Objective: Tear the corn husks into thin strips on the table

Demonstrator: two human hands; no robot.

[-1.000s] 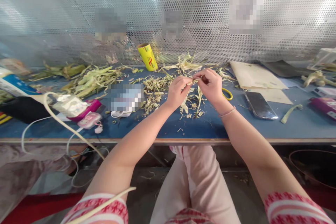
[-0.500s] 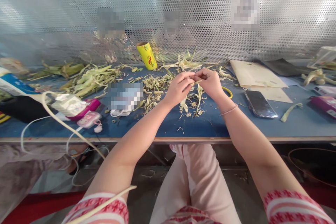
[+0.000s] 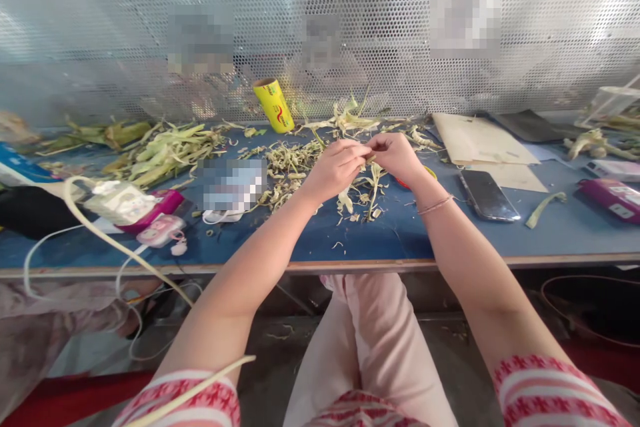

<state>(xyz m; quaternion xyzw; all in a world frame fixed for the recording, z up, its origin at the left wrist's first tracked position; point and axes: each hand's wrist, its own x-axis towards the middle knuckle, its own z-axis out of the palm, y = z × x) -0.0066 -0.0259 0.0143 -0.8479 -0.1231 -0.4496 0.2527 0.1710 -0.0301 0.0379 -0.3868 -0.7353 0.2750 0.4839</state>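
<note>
Above the middle of the blue tabletop [image 3: 373,245], my left hand [image 3: 336,170] and my right hand [image 3: 397,155] meet at the fingertips. Both are closed in a pinch on a small pale piece of plant stem [image 3: 371,157], mostly hidden by the fingers. Under them lie a stringy pale-green plant stalk [image 3: 374,195] and small scraps. Left of my left hand spreads a heap of short, curled plant trimmings [image 3: 287,167]. Behind my hands sits a bunch of pale shredded stalks [image 3: 353,119]. A red and yellow ring-shaped thing shows partly behind my right wrist.
A yellow tube [image 3: 274,105] stands tilted by the perforated metal screen [image 3: 380,27]. Leftward are a pile of long pale stalks [image 3: 170,153], a phone with a blurred screen and white cables. To the right lie a dark phone [image 3: 489,195], cardboard [image 3: 483,140] and a pink box [image 3: 611,199].
The view has shifted slightly, moving the table items left in the picture. My hands stay together, and the pale piece between the fingers shows less than before. More of the red and yellow ring shows.
</note>
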